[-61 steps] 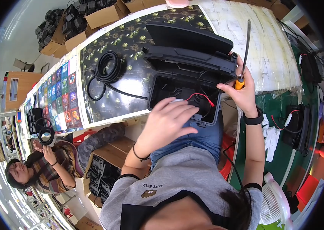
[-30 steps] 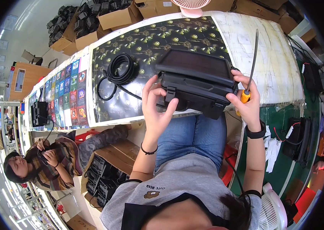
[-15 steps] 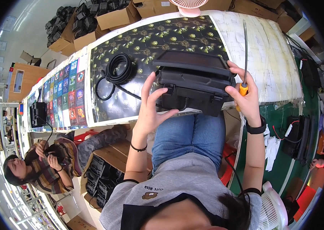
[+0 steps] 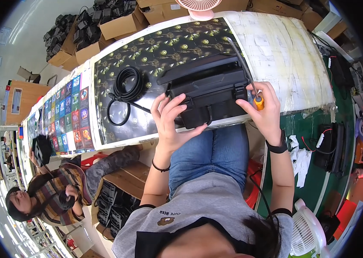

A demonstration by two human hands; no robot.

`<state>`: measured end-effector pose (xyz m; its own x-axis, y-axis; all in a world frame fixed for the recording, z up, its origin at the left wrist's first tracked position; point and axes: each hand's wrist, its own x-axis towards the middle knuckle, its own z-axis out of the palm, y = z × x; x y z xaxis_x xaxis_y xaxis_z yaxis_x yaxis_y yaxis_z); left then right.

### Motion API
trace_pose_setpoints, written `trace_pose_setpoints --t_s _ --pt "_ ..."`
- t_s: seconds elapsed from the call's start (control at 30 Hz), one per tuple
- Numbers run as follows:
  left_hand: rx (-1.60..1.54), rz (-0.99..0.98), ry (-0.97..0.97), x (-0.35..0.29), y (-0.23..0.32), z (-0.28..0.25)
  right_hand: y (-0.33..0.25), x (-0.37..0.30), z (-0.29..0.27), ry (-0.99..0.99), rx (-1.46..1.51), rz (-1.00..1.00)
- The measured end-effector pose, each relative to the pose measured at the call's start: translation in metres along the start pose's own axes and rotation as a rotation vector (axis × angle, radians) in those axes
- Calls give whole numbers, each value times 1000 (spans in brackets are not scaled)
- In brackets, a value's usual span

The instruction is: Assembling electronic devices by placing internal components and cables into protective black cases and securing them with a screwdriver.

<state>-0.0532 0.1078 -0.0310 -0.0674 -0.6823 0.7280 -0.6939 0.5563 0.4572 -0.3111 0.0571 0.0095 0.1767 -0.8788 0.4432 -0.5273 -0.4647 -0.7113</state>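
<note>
A black plastic case (image 4: pixel 216 88) with a hinged flat panel along its far side rests at the table's near edge, in front of my lap. My left hand (image 4: pixel 170 115) grips its left end, fingers on top and thumb low on the near side. With my right hand (image 4: pixel 265 109) I hold a screwdriver (image 4: pixel 259 102) by its orange-yellow handle, its long shaft slanting up and left past the case's right end. My right thumb and fingers are also at that end. From the case's left, a black cable runs to a coil (image 4: pixel 127 85) on the dark mat.
The table (image 4: pixel 276 56) has a dark patterned mat (image 4: pixel 147 56) and a picture sheet (image 4: pixel 72 107). At the left, a co-worker (image 4: pixel 44 191) handles a similar black device (image 4: pixel 42 149). Cartons (image 4: pixel 119 26), a pink fan (image 4: pixel 198 5) and a green surface (image 4: pixel 295 124) surround the table.
The screwdriver has swung from upright to leaning left beside the case. The case has turned slightly, its right end now higher. At the left, the co-worker has lifted the device.
</note>
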Motion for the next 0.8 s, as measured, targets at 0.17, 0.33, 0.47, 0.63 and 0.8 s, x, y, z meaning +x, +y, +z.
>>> trace_pose_setpoints --t_s 0.17,0.33,0.47,0.63,0.8 --pt "48 31 17 -4 -3 2 8 -5 1 -27 3 39" --pt "100 52 -17 -2 -4 -3 -11 4 2 -87 252 59" --pt "111 138 -8 -3 -15 3 0 3 6 -25 36 -244" --pt "85 243 -42 18 -21 -1 -1 13 12 44 -170 -337" --pt "173 168 -111 39 -32 -5 -19 23 15 -109 -454 -264"
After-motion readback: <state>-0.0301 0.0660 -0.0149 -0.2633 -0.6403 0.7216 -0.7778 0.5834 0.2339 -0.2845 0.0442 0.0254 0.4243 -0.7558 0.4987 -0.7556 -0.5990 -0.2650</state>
